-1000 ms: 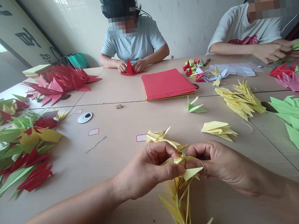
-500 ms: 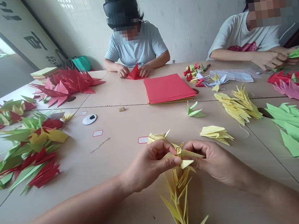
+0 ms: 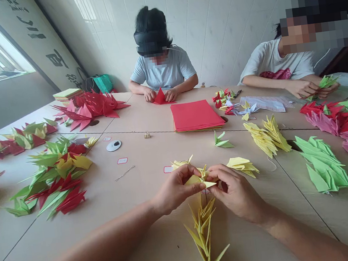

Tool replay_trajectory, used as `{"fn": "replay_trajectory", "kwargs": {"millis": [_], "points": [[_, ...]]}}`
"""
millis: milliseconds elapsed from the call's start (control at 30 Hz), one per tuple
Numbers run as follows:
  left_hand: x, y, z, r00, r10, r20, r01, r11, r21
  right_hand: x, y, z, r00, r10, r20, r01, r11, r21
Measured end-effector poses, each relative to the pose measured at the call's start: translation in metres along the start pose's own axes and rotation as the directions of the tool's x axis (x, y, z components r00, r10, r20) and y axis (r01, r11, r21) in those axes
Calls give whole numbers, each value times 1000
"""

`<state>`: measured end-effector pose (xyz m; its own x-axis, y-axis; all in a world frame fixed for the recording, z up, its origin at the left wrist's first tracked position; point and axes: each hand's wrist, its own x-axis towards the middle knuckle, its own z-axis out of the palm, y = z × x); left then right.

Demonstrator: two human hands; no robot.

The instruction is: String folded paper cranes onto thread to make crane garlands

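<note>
Between the fingertips of both hands is a yellow folded paper crane (image 3: 206, 182). My left hand (image 3: 181, 189) pinches it from the left with thumb and forefinger. My right hand (image 3: 234, 191) grips its right side, fingers bent and closed. Below the hands, a chain of yellow paper cranes (image 3: 204, 232) lies on the table, with a dark thread running up from it toward the held crane. Just behind my left hand, more yellow folded paper (image 3: 181, 162) shows in part. A flattened stack of yellow cranes (image 3: 243, 166) rests beyond my right hand.
A red paper stack (image 3: 196, 115) lies mid-table, with a single green crane (image 3: 222, 140) before it. Coloured crane strings (image 3: 56, 179) lie left, green ones (image 3: 322, 163) right. A needle-like wire (image 3: 125, 173) and thread spool (image 3: 113, 146) lie left of centre. Two people (image 3: 162, 72) sit opposite.
The view has tilted up and shifted left. My hands have lifted the yellow crane away from the chain, leaving a gap with thread showing. Part of another person's hand now shows at the left edge.
</note>
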<state>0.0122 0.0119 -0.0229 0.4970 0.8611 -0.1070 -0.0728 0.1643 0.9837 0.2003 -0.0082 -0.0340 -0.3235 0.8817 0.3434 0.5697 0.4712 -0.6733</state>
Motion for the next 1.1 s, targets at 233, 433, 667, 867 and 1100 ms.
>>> {"fn": "replay_trajectory", "kwargs": {"millis": [233, 433, 667, 867, 1100], "points": [[3, 5, 4, 999, 6, -45, -3, 997, 72, 0, -1, 5, 998, -36, -46, 31, 994, -104], [5, 9, 6, 996, -19, -90, 28, 994, 106, 6, -4, 2, 997, -48, -62, 38, 987, -153], [3, 9, 11, 989, 9, -149, 15, 987, 161, 7, -9, 3, 994, -63, -91, 46, 982, -182], [-5, 9, 11, 994, 8, -110, 10, 986, 164, 0, -14, 4, 986, -132, -102, 109, 973, -202], [-10, 8, 12, 996, 45, -72, -28, 975, 221, -5, -15, -1, 981, -154, -114, 130, 972, -196]]}}
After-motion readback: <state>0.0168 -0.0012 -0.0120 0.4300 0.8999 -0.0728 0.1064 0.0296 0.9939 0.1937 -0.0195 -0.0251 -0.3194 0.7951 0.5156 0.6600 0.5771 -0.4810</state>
